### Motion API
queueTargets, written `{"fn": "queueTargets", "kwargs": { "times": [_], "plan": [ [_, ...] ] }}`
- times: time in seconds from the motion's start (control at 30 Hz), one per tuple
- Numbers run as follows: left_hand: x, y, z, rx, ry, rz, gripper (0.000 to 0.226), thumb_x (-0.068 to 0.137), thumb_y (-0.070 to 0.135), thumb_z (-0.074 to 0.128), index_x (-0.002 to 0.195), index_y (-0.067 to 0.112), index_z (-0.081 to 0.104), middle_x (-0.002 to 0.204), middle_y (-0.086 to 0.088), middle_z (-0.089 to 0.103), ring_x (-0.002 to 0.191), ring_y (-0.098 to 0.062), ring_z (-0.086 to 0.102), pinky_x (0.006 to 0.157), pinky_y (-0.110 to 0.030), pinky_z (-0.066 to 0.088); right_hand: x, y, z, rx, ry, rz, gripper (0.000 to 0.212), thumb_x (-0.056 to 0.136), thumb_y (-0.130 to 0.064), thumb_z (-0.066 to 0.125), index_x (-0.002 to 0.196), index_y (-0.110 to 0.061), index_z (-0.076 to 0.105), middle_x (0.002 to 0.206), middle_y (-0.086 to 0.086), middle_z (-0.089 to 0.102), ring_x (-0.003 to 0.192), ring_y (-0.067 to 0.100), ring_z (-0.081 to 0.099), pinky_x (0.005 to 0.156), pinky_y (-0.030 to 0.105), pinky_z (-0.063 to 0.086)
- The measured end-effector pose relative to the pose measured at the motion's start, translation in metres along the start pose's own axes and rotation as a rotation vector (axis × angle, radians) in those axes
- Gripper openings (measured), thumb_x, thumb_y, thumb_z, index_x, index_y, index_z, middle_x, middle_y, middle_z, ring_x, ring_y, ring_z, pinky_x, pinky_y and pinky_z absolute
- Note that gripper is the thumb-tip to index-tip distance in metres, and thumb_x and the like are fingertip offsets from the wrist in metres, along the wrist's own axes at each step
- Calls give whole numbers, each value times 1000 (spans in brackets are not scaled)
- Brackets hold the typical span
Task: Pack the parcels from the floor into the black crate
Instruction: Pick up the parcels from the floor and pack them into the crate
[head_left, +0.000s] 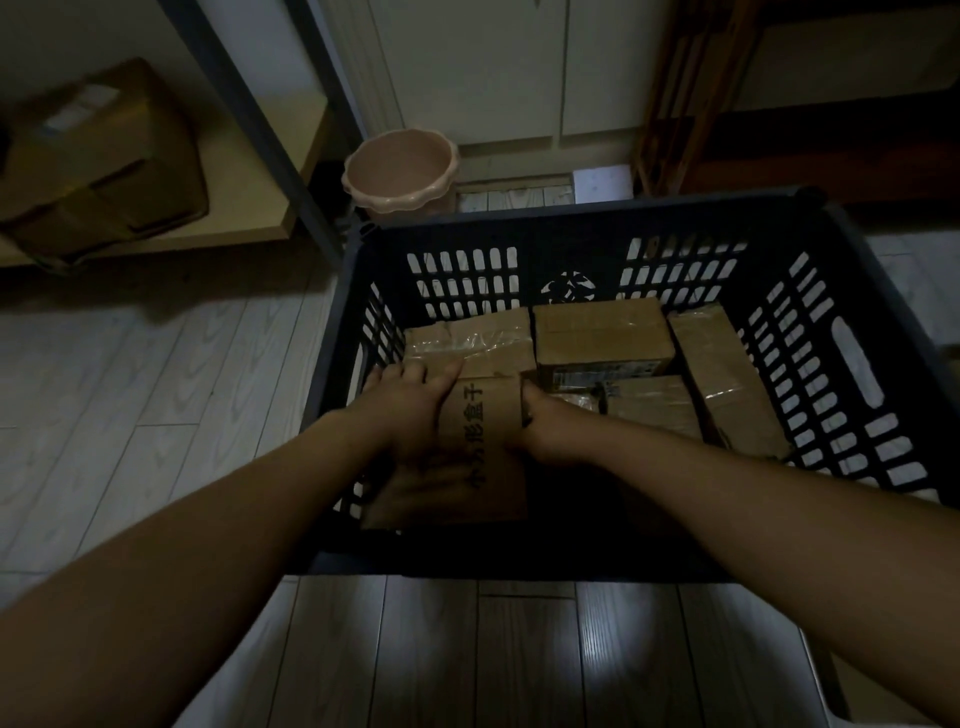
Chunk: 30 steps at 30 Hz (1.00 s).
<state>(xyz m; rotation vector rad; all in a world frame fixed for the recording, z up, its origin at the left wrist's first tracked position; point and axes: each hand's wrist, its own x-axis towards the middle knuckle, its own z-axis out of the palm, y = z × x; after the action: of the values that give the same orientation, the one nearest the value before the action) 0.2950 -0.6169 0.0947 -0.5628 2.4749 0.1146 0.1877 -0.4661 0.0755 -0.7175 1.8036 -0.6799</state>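
The black slotted crate (587, 218) stands on the floor in front of me and holds several brown cardboard parcels. Both my hands are inside it on a parcel printed with black characters (480, 447), which sits at the crate's near left. My left hand (410, 410) grips the parcel's left side with the thumb over its top. My right hand (545, 423) grips its right edge. Behind it lies a taped parcel (467, 340), beside that a box (600, 338), and a long parcel (727, 379) leans along the right wall.
A pink bin (400, 174) stands just behind the crate's far left corner. A low shelf at the left carries a large cardboard box (104, 161), with a metal frame leg (270, 140) beside it. Dark wooden furniture (727, 104) stands at the back right. Pale plank floor (156, 389) lies to the left.
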Motion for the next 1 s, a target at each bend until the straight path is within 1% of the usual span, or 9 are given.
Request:
{"fn": "queueTargets", "kwargs": {
  "times": [0.1, 0.2, 0.37, 0.43, 0.53, 0.77, 0.83, 0.9, 1.0],
  "plan": [
    [0, 3, -4, -55, 23, 2, 76, 89, 60, 43, 150, 34, 5, 154, -12, 20, 140, -34, 21, 113, -46, 20, -4, -1, 1, -38, 20, 49, 72, 88, -17, 64, 149, -24, 24, 132, 3, 52, 114, 19, 52, 89, 29, 46],
    [2, 9, -6, -106, 49, 14, 52, 97, 48, 35, 145, 29, 28, 146, -10, 36, 133, -28, 34, 107, -40, 30, -13, 1, -8, -94, -17, 61, 49, 92, -12, 59, 137, -17, 41, 103, -6, 51, 88, 8, 50, 63, 15, 42],
    [9, 18, -18, -209, -52, 52, 32, 100, 32, 34, 123, 22, 54, 124, -4, 55, 105, -16, 47, 88, -31, 35, -16, 2, -13, -130, -110, 209, 40, 94, -9, 56, 132, -16, 44, 122, 7, 55, 90, 22, 63, 69, 27, 54],
    [12, 19, -17, -226, -80, 46, 31, 100, 32, 33, 121, 21, 53, 123, -6, 55, 103, -16, 47, 89, -33, 36, -14, 2, -12, -121, -141, 248, 35, 95, -9, 53, 129, -16, 44, 120, 7, 54, 100, 26, 63, 75, 28, 56],
    [17, 15, -7, -194, -143, 11, 46, 96, 49, 36, 134, 25, 40, 138, -10, 42, 123, -26, 41, 105, -44, 34, -13, 0, -14, -102, -158, 246, 33, 96, -10, 52, 129, -13, 46, 96, 0, 53, 79, 17, 61, 60, 21, 53],
    [20, 6, 11, -262, -120, -78, 76, 87, 66, 38, 149, 28, 12, 155, -10, 19, 142, -30, 18, 115, -47, 19, 1, -3, 0, 6, 6, 105, 56, 90, -27, 59, 141, -24, 35, 128, 3, 56, 114, 21, 55, 91, 33, 49],
    [22, 4, 14, -249, -93, -85, 74, 90, 65, 31, 150, 32, 4, 158, -9, 9, 145, -31, 9, 117, -48, 10, 9, 0, 3, 23, 32, 121, 49, 91, -25, 55, 137, -20, 39, 124, 8, 58, 107, 26, 60, 79, 38, 55],
    [25, 3, 15, -262, -47, -92, 65, 93, 61, 25, 149, 35, 7, 158, -10, 10, 145, -31, 9, 117, -49, 9, 7, -3, 3, 44, 45, 144, 43, 94, -18, 52, 135, -17, 40, 123, 10, 58, 102, 26, 60, 70, 33, 53],
    [27, 6, 11, -253, 81, -85, 51, 97, 52, 25, 144, 31, 30, 152, -9, 31, 140, -29, 27, 114, -50, 19, 3, -3, 2, 47, 81, 148, 37, 94, -14, 48, 132, -15, 46, 122, 11, 59, 104, 25, 58, 79, 34, 50]
  ]
}}
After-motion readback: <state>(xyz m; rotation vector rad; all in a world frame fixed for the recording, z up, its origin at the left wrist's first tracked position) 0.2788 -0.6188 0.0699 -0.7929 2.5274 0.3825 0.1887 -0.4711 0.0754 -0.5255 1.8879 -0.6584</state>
